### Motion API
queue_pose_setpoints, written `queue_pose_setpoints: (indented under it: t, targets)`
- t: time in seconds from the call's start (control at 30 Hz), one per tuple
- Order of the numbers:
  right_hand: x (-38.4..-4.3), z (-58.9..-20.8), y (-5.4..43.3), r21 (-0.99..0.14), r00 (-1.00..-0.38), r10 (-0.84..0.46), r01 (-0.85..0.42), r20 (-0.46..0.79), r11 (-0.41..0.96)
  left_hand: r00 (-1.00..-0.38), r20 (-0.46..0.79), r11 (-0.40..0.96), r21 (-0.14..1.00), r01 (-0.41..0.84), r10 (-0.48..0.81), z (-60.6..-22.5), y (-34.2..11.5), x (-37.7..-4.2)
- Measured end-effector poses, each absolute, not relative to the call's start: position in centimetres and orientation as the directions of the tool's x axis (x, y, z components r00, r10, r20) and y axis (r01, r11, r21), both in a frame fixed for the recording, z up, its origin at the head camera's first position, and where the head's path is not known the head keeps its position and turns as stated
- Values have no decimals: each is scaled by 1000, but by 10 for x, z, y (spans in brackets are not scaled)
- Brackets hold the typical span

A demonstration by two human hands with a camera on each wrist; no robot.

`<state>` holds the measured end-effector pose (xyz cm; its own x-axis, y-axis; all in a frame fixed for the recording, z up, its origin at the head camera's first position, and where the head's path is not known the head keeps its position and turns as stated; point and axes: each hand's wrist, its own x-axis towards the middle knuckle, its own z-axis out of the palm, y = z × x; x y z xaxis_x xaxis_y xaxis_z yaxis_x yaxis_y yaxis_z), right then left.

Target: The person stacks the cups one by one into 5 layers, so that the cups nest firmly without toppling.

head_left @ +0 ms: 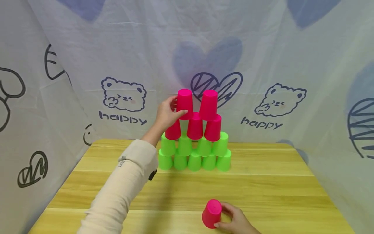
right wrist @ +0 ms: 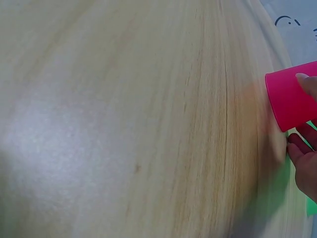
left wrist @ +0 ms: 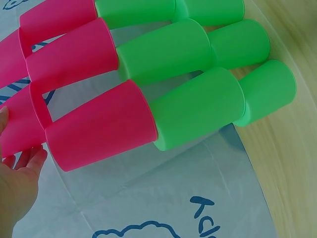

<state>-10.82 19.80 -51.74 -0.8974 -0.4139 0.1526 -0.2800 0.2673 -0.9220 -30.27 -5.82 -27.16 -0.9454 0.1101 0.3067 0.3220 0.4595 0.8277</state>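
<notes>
In the head view, upside-down cups stand stacked in rows. My left hand (head_left: 167, 113) grips the left pink cup (head_left: 184, 101) of the top row, thumb in front. Beside it stands another pink cup (head_left: 208, 105). Under these is a row of pink cups (head_left: 194, 127), then two rows of green cups (head_left: 194, 161). Near the front, my right hand (head_left: 236, 221) holds a separate pink cup (head_left: 211, 215) between thumb and fingers, its base upward. The left wrist view shows my left fingers (left wrist: 37, 158) around the top cup; the right wrist view shows my right thumb on the pink cup (right wrist: 290, 96).
The stack stands toward the back of a wooden table (head_left: 263, 188). Behind and at both sides hangs a pale cloth (head_left: 163, 48) printed with hearts and bears. My left sleeve (head_left: 117, 188) reaches across the table's left half.
</notes>
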Motion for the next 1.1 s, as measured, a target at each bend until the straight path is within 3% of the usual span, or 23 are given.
queue_pose_setpoints:
  t: [0.43, 1.1]
  targets:
    - [-108, -516, 197, -939, -913, -403, -194, 67, 285, -946, 306, 455, 831, 319, 104, -271, -58, -302]
    - [-107, -511, 194, -915, -920, -380, -228, 91, 333, -943, 312, 454, 827, 330, 117, -271, -58, -301]
